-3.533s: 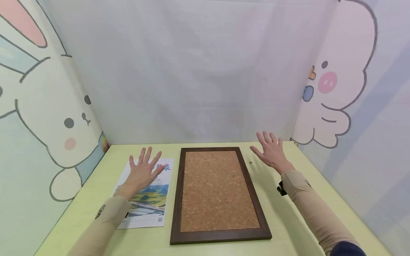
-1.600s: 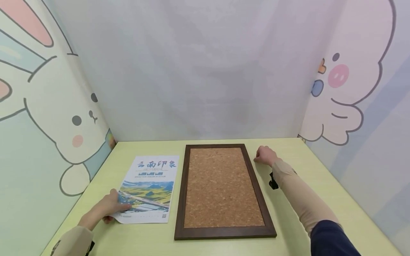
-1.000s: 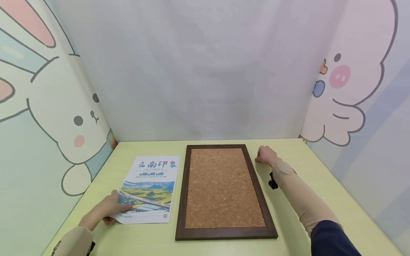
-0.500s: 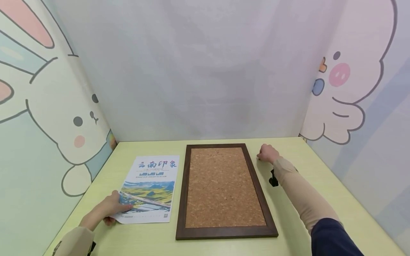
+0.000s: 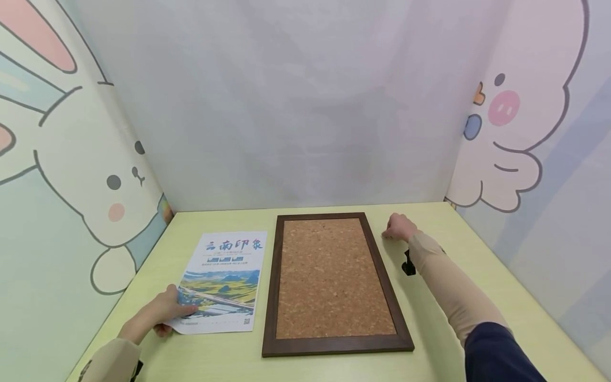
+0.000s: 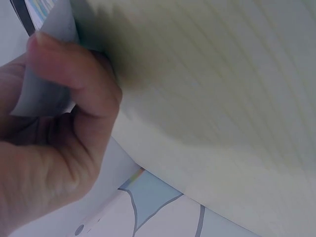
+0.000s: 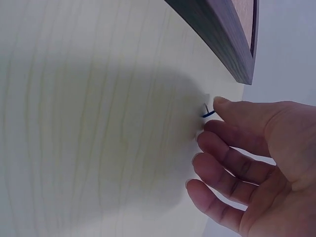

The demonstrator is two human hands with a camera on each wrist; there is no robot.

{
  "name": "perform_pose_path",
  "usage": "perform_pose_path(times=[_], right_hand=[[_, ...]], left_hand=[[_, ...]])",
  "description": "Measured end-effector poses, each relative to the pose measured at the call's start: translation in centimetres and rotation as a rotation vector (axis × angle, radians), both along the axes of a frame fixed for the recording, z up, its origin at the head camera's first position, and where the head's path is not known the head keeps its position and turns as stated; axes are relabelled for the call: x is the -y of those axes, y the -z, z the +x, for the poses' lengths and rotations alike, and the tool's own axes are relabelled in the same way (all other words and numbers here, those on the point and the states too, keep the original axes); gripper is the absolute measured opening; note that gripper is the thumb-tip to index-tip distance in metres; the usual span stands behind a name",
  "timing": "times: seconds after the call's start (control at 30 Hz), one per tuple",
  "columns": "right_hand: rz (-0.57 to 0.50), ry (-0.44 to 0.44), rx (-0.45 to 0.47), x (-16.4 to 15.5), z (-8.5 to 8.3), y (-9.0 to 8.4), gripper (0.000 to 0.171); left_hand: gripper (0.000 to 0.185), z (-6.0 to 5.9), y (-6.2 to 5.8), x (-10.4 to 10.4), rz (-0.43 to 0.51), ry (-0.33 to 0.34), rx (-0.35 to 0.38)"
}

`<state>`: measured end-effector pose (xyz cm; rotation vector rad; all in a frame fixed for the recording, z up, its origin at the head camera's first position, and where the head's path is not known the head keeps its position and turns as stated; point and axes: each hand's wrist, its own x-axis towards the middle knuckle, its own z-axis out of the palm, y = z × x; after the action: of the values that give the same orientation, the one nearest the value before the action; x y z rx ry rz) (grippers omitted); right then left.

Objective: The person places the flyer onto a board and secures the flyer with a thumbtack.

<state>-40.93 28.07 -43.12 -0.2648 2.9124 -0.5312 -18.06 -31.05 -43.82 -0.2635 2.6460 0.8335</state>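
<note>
In the head view, my left hand [image 5: 164, 309] pinches the lower left corner of a paper poster [image 5: 221, 289], printed with blue lettering and a landscape. That corner curls up, while the rest of the sheet lies on the table. The left wrist view shows the thumb over the bent paper [image 6: 47, 91]. My right hand [image 5: 400, 228] is beyond the right side of a brown-framed cork board [image 5: 334, 281]. In the right wrist view, its thumb tip and forefinger, slightly apart, are right at a thumbtack [image 7: 208, 113] with a blue head, its pin pointing up. The other fingers are loosely bent.
The cork board lies flat in the middle of the pale yellow-green table [image 5: 215, 361], just right of the poster. A plain pale cloth wall [image 5: 305, 116] stands behind, with cartoon-printed walls at the left [image 5: 62, 223] and right [image 5: 563, 223].
Both hands, first raised with fingers spread, came down: the left took hold of the poster's corner, the right went to the thumbtack. Since then both have stayed nearly still.
</note>
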Motion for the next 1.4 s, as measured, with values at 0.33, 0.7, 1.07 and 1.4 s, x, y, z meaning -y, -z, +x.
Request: perform_pose_path(times=[0.33, 0.7, 1.07, 1.4], right_hand=[[-0.01, 0.0, -0.057, 0.0, 0.2, 0.4, 0.015], [-0.058, -0.088, -0.092, -0.7, 0.1, 0.6, 0.011], [-0.108, -0.059, -0.09, -1.1, -0.2, 1.1, 0.015], [-0.085, -0.036, -0.112, -1.0, -0.1, 1.4, 0.018]], left_hand=[[0.065, 0.0, -0.1, 0.0, -0.006, 0.005, 0.011], [0.068, 0.0, -0.1, 0.0, 0.004, 0.001, 0.001], [0.064, 0.2, -0.2, -0.2, 0.011, -0.006, 0.007], [0.065, 0.0, -0.2, -0.3, -0.001, -0.004, 0.01]])
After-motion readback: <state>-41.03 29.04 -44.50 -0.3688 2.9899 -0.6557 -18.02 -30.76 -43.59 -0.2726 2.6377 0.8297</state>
